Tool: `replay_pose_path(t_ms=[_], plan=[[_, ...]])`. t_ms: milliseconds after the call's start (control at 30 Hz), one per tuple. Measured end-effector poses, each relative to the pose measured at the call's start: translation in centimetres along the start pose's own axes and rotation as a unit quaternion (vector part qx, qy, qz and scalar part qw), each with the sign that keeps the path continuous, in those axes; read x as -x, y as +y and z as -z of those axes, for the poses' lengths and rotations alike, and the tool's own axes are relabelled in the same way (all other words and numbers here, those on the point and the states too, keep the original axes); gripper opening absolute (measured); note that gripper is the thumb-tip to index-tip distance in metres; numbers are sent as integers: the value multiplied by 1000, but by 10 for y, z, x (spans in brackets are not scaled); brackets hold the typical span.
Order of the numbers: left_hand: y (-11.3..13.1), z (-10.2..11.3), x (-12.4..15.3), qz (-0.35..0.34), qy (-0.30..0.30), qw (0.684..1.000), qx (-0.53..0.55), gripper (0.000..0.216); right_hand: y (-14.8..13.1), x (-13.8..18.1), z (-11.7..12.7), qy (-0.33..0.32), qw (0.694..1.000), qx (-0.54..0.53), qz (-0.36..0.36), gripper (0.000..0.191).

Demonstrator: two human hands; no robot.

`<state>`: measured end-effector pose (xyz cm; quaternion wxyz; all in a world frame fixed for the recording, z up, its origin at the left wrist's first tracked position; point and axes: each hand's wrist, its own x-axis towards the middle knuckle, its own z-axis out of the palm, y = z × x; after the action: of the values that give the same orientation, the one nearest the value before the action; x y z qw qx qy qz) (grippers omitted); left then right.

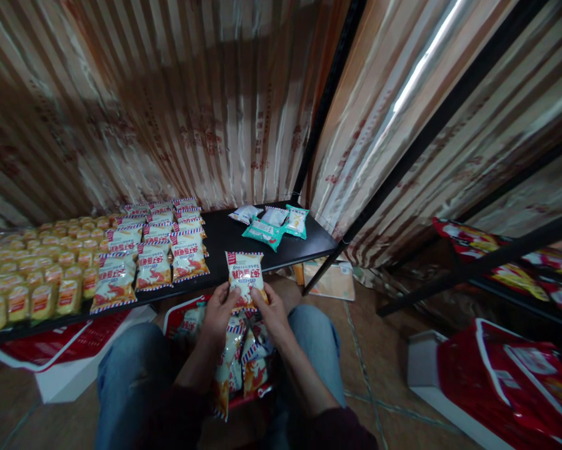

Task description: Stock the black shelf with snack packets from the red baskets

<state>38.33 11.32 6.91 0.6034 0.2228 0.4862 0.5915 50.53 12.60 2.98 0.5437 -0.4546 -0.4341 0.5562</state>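
A white and orange snack bag [244,275] with red lettering is held upright between both hands, in front of the shelf's edge. My left hand [219,311] grips its lower left side, thumb on the front. On its lower right side, my right hand [272,311] grips it the same way. Below the hands, between my knees, a red basket [172,315] holds several similar snack bags [255,369]. More bags of this kind [154,265] stand in rows on the black shelf [217,240], left of my hands.
Small yellow packages [41,269] fill the shelf's left end. Green and white packets [264,232] lie near its right corner. Black metal posts [327,106] rise beside a curtain [182,112]. At right, another rack holds red packages [487,250] above a red bag [519,381].
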Motion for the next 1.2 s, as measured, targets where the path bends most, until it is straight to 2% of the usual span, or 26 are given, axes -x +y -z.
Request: replay_pose_path(t_ms=[300, 533, 767, 1000, 1200], plan=[[-6, -2, 1, 11, 3, 1000, 14, 60, 2, 3, 2, -5, 1000, -17, 2, 44], [-1, -1, 1, -1, -29, 1000, 1, 54, -2, 1, 2, 12, 1000, -22, -1, 45], [-2, -2, -1, -7, -1, 1000, 24, 53, -4, 7, -1, -2, 998, -53, -17, 49], [3, -9, -1, -11, 10, 1000, 27, 51, 0, 9, -5, 3, 990, -143, -20, 57], [2, -14, -1, -9, 1, 1000, 30, 50, -6, 10, -8, 16, 989, -147, -23, 49]])
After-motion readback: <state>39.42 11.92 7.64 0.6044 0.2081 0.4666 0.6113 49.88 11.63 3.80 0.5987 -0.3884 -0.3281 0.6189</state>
